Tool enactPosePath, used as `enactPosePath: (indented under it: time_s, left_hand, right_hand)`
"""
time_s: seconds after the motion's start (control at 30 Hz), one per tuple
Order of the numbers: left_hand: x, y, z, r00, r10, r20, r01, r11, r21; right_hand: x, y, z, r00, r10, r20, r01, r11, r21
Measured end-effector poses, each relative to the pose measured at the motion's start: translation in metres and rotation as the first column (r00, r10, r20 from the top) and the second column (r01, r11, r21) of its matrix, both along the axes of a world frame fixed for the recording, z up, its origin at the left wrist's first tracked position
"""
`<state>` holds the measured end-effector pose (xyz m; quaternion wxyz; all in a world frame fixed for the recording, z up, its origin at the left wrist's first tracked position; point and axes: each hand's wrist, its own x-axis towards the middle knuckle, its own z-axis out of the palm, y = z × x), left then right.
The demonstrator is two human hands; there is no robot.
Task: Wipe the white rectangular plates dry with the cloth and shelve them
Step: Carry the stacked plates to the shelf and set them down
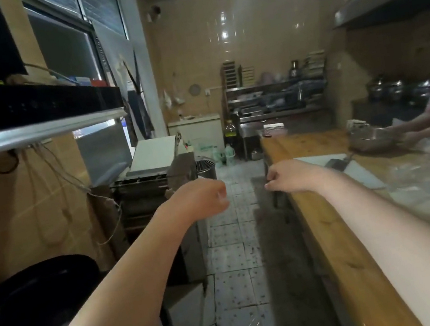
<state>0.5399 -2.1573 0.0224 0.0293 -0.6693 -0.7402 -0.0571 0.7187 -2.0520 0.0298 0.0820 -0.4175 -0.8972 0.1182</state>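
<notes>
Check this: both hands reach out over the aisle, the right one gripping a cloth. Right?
No. The head view shows the right hand gripping nothing, its fingers curled and empty. The rest holds: the left hand and the right both reach out over the aisle.

Single head-worn wide-angle view from eye height, facing forward and slightly down along a narrow kitchen aisle. Both bare forearms enter from the bottom corners. The left hand and right hand sit mid-frame, near the lens. Grey tiled floor runs down the centre. Silver metal shelf edge close at left, long brown wooden counter close at right, both bowed by the lens. Glossy beige tiled back wall far off, slightly blurred.
</notes>
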Motion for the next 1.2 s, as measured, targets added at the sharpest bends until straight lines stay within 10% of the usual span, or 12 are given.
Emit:
enactPosePath:
  time_s: [1.2]
  left_hand:
    - [-0.358,0.684,0.027,1.0,0.005,-0.019,-0.002,0.986,0.168]
  right_hand:
    - [-0.34,0.666,0.007,0.991,-0.09,-0.104,0.097,0.993,0.061]
